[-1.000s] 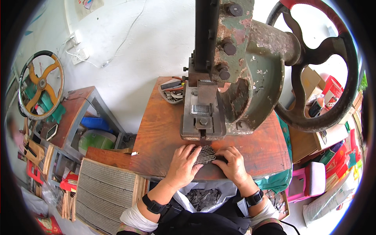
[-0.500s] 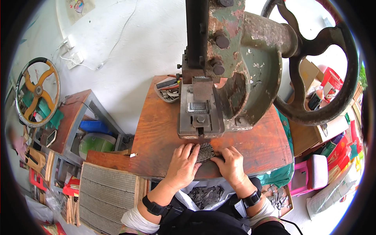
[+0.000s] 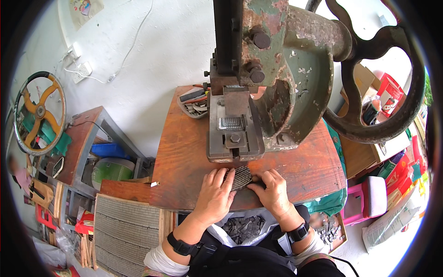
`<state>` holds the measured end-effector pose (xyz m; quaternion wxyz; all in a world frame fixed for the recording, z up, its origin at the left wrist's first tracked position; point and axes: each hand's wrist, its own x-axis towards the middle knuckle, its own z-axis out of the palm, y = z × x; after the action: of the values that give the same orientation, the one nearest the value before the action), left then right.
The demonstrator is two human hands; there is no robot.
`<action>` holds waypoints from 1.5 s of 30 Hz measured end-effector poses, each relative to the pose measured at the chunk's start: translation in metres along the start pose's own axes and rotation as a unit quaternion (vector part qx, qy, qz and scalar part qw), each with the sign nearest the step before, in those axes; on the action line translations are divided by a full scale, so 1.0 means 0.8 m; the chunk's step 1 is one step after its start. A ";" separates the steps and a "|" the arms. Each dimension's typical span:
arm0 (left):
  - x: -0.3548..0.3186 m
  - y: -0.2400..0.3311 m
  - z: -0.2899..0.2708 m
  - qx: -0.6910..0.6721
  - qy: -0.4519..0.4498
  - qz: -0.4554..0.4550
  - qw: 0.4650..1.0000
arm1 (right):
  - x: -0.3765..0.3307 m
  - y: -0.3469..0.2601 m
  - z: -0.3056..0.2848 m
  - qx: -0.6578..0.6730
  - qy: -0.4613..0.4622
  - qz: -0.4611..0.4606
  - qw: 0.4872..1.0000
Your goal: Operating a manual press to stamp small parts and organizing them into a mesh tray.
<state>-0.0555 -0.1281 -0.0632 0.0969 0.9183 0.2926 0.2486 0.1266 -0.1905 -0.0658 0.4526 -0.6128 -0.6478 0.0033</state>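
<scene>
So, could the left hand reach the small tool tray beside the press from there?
Probably yes: the tabletop left of the press lies open between the left hand and the tool tray, though that hand is at the ridged dark piece.

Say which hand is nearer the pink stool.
Right. The right hand is left of the stool; the left hand is farther left, beyond the ribbed grey piece.

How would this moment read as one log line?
left hand: at ridged dark piece's left side | right hand: at its right side | place: wooden table, before press
</scene>
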 end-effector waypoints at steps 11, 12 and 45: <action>0.000 -0.002 0.000 -0.001 0.025 0.013 1.000 | 0.002 0.000 -0.001 -0.003 -0.022 -0.018 1.000; -0.001 0.000 0.000 0.016 0.017 -0.003 1.000 | 0.002 0.000 0.000 0.011 -0.016 -0.009 1.000; 0.009 0.017 -0.019 -0.104 0.072 -0.117 0.985 | -0.005 0.004 -0.012 0.130 0.006 0.085 0.988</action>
<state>-0.0513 -0.1342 -0.0431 0.1986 0.8424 0.3769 0.3300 0.1342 -0.1980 -0.0640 0.5304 -0.6014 -0.5848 0.1224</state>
